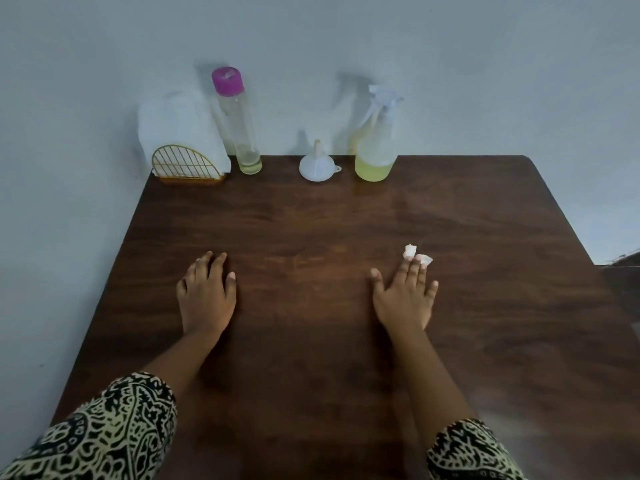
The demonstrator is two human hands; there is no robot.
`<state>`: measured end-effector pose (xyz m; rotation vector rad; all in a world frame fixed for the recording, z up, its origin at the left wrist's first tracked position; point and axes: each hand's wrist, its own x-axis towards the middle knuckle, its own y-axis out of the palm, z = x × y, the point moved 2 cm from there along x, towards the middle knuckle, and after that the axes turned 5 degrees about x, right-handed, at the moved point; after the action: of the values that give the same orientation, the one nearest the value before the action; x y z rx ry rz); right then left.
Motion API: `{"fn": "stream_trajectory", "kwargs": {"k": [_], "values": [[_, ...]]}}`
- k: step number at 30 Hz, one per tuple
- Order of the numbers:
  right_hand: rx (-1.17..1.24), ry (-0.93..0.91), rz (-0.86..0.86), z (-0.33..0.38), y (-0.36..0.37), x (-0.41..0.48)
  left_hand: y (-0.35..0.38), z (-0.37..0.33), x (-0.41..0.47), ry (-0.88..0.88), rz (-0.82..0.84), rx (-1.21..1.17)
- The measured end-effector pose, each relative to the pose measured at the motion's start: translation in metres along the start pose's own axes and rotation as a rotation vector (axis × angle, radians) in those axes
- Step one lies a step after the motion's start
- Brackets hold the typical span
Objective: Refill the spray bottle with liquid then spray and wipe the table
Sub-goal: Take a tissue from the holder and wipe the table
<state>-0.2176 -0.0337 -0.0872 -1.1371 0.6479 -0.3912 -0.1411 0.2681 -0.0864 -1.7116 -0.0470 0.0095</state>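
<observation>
Dark wood-grain table (311, 220), faintly glossy; clear plastic spray bottle (375, 143); matt white plastic funnel (317, 166); gold metal-wire napkin holder (187, 164); soft white paper napkins (176, 123).

views: one only, head cam, covering the whole scene by itself
position: riding on the person's head, sitting above the near side of the table (346, 209)
facing: pointing forward and down, looking across the tabletop toward the wall (485, 64) behind its far edge
range: working close; left hand (207, 296) and right hand (403, 296) landing mid-frame, sleeves (104, 438) running off the bottom edge
coverage: taking in the far edge and both side edges; near edge falling below frame
optics: wide angle, splaying the table sides outward toward the bottom
</observation>
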Motion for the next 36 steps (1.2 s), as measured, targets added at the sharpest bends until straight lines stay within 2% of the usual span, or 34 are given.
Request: {"fn": "stream_trajectory", "kwargs": {"k": [2,4,6,8,9,11,13,15,17,19,21,23,25,27,29,32,34,36], "values": [[0.028,-0.076,-0.020,0.035,0.012,-0.003,0.001,-0.002,0.003,-0.006,0.002,-0.014],[0.055,-0.280,0.024,0.087,0.031,-0.020,0.002,-0.003,0.006,-0.018,-0.005,-0.029],[0.013,-0.482,0.142,0.132,0.047,-0.046,0.003,-0.001,0.006,-0.030,-0.020,-0.057],[-0.053,-0.569,0.218,0.149,0.054,-0.058,0.004,0.000,0.005,-0.038,-0.037,-0.076],[-0.049,-0.581,0.198,0.145,0.053,-0.053,0.004,0.000,0.005,-0.039,-0.045,-0.079],[0.001,-0.494,0.067,0.114,0.041,-0.031,0.004,-0.001,0.005,-0.035,-0.051,-0.078],[0.004,-0.294,-0.056,0.065,0.018,0.006,0.004,-0.002,0.005,-0.031,-0.051,-0.063],[-0.009,-0.072,-0.014,0.027,-0.006,0.039,0.005,-0.003,0.005,-0.024,-0.048,-0.042],[0.045,0.049,0.037,0.025,-0.013,0.055,0.006,-0.002,0.005,-0.025,-0.046,-0.028],[0.075,-0.004,0.033,0.061,0.000,0.054,0.007,-0.002,0.005,-0.027,-0.053,-0.019],[0.041,-0.217,0.057,0.114,0.022,0.038,0.007,-0.002,0.005,-0.024,-0.064,-0.014],[-0.050,-0.423,0.151,0.155,0.037,0.020,0.007,-0.002,0.005,-0.021,-0.066,-0.013],[-0.107,-0.477,0.185,0.160,0.033,0.030,0.009,-0.002,0.006,-0.025,-0.067,-0.007],[-0.098,-0.398,0.085,0.131,0.016,0.058,0.010,-0.002,0.006,-0.032,-0.075,0.014],[-0.085,-0.220,-0.018,0.081,-0.010,0.096,0.011,-0.002,0.008,-0.035,-0.084,0.053],[-0.065,0.045,0.023,0.025,-0.045,0.130,0.012,-0.009,0.020,-0.034,-0.083,0.064],[-0.019,0.077,0.041,0.033,-0.044,0.136,0.012,-0.017,0.030,-0.046,-0.091,0.032],[-0.030,-0.029,0.037,0.067,-0.027,0.130,0.014,-0.023,0.036,-0.021,-0.103,0.027]]}}
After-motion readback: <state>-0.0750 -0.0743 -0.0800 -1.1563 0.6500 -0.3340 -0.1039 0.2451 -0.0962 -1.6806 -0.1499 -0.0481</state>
